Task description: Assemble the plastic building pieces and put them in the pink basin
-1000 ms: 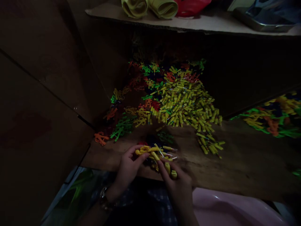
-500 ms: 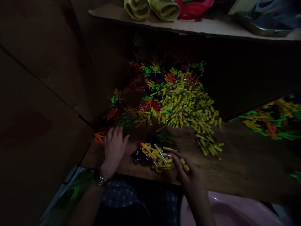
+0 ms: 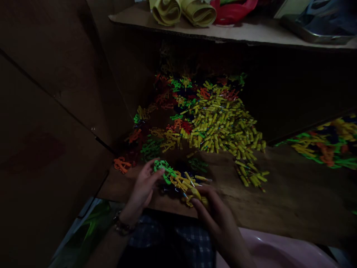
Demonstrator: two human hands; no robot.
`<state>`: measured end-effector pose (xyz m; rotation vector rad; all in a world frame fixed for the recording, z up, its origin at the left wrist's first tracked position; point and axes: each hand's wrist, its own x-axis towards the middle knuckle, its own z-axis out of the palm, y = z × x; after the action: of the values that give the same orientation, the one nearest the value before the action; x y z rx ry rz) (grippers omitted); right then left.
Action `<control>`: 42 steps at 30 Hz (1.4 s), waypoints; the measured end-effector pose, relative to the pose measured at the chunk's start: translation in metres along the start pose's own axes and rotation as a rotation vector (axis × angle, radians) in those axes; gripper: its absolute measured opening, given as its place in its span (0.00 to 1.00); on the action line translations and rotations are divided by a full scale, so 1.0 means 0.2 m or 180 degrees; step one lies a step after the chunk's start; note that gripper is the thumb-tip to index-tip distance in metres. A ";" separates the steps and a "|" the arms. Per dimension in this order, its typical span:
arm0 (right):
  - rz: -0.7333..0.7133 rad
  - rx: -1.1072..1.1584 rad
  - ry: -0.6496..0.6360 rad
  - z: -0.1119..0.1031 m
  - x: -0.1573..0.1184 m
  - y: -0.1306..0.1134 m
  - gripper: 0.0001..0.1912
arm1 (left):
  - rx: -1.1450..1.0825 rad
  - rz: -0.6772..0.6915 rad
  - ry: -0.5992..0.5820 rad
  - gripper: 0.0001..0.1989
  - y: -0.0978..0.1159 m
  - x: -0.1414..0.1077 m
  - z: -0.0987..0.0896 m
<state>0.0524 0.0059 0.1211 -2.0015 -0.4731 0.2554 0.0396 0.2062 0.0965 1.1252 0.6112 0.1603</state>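
My left hand [image 3: 144,185] is closed on a small cluster of bright green plastic pieces [image 3: 165,170], pinched between thumb and fingers. Close by on its right, my right hand [image 3: 216,208] has its fingers closed round several short yellow tubes [image 3: 195,192]. Between the hands lies a small heap with yellow looped pieces [image 3: 176,180], thin clear-ended tubes and dark blue pieces, partly hidden by the hands. Dim light blurs the exact shape of these parts.
Beyond the hands, a big pile of yellow tubes [image 3: 223,123] covers the wooden table [image 3: 290,193]. Orange pieces [image 3: 122,165] and dark green pieces [image 3: 150,148] lie left. A cardboard shelf [image 3: 237,32] overhangs the back. A pink basin [image 3: 267,247] stands at lower right.
My left hand has moved right from the green pieces and now holds a bright green cluster. My right hand has shifted slightly left with yellow tubes, bringing the hands closer together.
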 end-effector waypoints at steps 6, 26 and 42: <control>-0.0014 -0.0174 0.0230 0.02 0.04 -0.02 0.17 | -0.0683 -0.0439 -0.0392 0.23 0.01 -0.13 0.13; -0.0482 -0.0669 0.1063 0.05 0.00 0.00 0.08 | 0.0241 0.0017 -0.0604 0.17 -0.07 -0.18 0.10; -0.0060 -0.0276 0.0584 -0.08 0.10 0.25 0.16 | 0.5571 0.1909 0.0219 0.11 -0.06 0.35 -0.21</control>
<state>0.0876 -0.0189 0.0858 -2.0810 -0.3916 0.0391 0.0736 0.2633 0.0466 3.0038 0.3509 0.1582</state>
